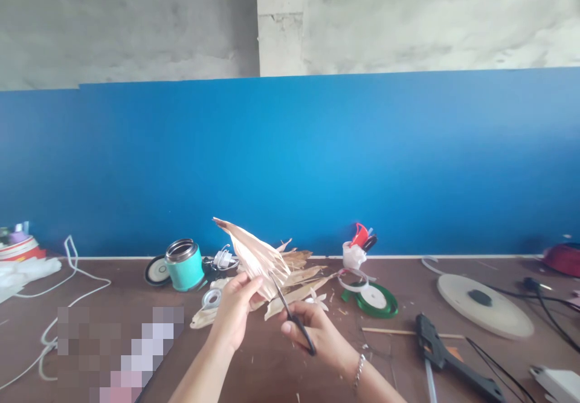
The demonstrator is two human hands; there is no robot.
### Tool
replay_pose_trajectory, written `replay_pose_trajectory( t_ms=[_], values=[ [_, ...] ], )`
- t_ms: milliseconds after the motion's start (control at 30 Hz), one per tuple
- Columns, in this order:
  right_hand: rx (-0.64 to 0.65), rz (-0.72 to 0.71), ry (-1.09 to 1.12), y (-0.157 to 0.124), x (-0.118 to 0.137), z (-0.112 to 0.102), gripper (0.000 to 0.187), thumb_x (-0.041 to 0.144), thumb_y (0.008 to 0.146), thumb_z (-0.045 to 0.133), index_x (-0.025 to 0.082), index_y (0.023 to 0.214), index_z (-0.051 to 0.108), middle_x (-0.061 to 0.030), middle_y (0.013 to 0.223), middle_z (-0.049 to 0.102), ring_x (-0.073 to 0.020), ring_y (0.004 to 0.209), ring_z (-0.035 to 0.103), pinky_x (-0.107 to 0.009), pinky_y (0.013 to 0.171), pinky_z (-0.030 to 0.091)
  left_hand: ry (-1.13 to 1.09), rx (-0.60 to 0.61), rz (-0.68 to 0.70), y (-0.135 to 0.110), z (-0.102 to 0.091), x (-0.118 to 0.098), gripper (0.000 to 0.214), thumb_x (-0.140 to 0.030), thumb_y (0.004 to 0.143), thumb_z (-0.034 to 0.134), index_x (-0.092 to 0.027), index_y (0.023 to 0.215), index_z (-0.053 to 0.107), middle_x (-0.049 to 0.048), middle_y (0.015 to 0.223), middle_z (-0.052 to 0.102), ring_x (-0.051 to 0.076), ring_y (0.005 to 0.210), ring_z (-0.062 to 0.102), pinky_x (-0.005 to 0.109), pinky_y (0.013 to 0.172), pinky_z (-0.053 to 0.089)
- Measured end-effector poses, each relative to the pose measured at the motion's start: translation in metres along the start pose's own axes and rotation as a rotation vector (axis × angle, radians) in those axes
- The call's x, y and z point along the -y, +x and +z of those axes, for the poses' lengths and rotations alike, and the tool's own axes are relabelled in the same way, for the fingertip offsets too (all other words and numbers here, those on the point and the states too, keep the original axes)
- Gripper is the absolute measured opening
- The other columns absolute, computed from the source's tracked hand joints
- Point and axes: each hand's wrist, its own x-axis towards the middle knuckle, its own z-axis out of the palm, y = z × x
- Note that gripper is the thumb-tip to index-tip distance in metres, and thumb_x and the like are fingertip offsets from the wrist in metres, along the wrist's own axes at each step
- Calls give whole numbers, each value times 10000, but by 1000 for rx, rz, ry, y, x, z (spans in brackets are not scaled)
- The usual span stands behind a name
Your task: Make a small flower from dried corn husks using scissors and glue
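My left hand point(240, 306) pinches the lower edge of a dry, cream-coloured corn husk point(256, 255), which fans out above the table with a brown tip at upper left. In my right hand point(317, 327) is a pair of scissors point(299, 325) with black handles. Its blades point up and left and meet the husk's right edge; whether they are parted I cannot tell. More dry husks point(301, 276) lie in a loose pile behind my hands, with a small pale flower-like piece point(317, 299) beside my right hand.
A turquoise metal jar point(185, 270) and a tape roll point(211, 298) are on the left. To the right lie a green ribbon spool point(378, 300), a thin stick point(394, 332), a black glue gun point(453, 361) and a round white disc point(484, 318). A blue partition point(290, 161) closes off the back.
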Motion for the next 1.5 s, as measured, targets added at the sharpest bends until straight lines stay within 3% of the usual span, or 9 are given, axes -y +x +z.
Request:
replay_pose_trajectory(
  t_ms=[533, 900, 1167, 1500],
  values=[
    [10, 20, -19, -1, 2, -1, 460, 562, 657, 691, 134, 761, 559, 96, 437, 388, -29, 358, 312, -160, 342, 225, 33, 55, -23, 2, -5, -4, 149, -267, 639, 730, -144, 708, 684, 14, 635, 669, 132, 612, 584, 233, 620, 455],
    [23, 59, 12, 0, -2, -4, 443, 529, 625, 730, 143, 748, 553, 111, 437, 361, -16, 357, 270, -155, 341, 215, 36, 103, -92, 3, -7, -12, 291, -296, 589, 770, -125, 817, 714, 62, 720, 715, 152, 616, 610, 264, 621, 489],
    [46, 68, -103, 1, -3, -10, 410, 487, 608, 759, 145, 717, 559, 81, 488, 432, -28, 382, 343, -148, 348, 257, 111, 139, -138, 7, -14, -12, 324, -314, 611, 761, -118, 864, 709, 78, 736, 715, 165, 626, 625, 270, 610, 494],
    [70, 109, -249, -2, 1, -17, 313, 426, 689, 699, 134, 741, 597, 68, 471, 451, -44, 388, 373, -147, 352, 274, 196, 187, -176, 9, -22, -13, 317, -311, 625, 748, -117, 872, 703, 69, 708, 698, 163, 646, 625, 262, 637, 492]
  ],
)
